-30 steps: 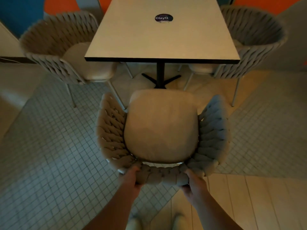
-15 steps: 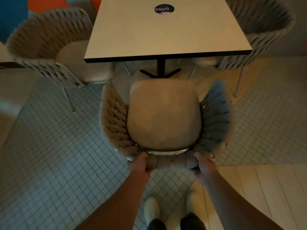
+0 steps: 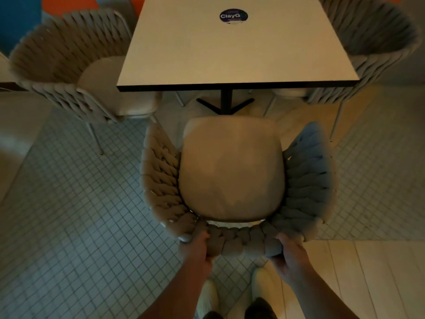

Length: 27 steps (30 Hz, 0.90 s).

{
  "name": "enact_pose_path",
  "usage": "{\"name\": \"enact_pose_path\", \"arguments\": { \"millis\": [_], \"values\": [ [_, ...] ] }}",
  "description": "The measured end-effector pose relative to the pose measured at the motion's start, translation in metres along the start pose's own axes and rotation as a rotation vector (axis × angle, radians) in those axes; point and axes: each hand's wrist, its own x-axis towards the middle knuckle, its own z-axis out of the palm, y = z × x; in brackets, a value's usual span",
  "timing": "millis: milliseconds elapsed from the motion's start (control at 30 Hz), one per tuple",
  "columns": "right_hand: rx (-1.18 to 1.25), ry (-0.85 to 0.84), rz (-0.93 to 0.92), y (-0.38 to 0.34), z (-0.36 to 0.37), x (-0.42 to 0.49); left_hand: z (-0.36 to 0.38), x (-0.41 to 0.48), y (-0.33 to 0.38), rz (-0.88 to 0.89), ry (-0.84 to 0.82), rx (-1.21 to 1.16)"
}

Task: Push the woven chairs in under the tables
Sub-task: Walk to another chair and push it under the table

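A woven chair (image 3: 232,171) with a beige seat cushion stands in front of me, its seat front a little short of the near edge of the white table (image 3: 234,51). My left hand (image 3: 199,246) grips the left part of the chair's braided backrest. At the backrest's right part, my right hand (image 3: 291,255) holds on in the same way. The table's black pedestal foot (image 3: 226,103) shows just beyond the seat.
Two more woven chairs flank the table, one at the left (image 3: 76,65) and one at the right (image 3: 372,47), both partly under it. The floor is small grey tiles with pale planks at lower right. My white shoes (image 3: 262,286) stand behind the chair.
The chair has slid forward toward the table and I have stepped after it; my shoes have come into view. Both hands keep their grip on the backrest.
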Motion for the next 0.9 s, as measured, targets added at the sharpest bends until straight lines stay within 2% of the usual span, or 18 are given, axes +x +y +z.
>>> {"name": "enact_pose_path", "arguments": {
  "millis": [133, 267, 500, 700, 833, 900],
  "values": [
    [0.003, 0.014, -0.007, 0.002, 0.000, 0.003, 0.004, 0.001, 0.004, 0.004, -0.008, 0.005],
    [-0.053, 0.031, -0.028, -0.023, 0.020, 0.017, 0.034, 0.014, 0.016, 0.011, -0.023, -0.015],
    [-0.105, 0.026, -0.050, -0.063, 0.016, 0.042, 0.068, 0.016, -0.002, -0.006, -0.047, -0.059],
    [-0.129, -0.083, -0.038, -0.071, 0.002, 0.036, 0.055, 0.007, 0.009, -0.073, -0.139, 0.042],
    [-0.077, -0.008, -0.153, -0.085, 0.005, 0.033, 0.034, 0.026, 0.046, 0.047, -0.077, 0.102],
    [-0.089, 0.031, -0.166, -0.090, 0.008, 0.036, 0.035, 0.031, 0.057, 0.065, -0.113, 0.142]
  ]
}}
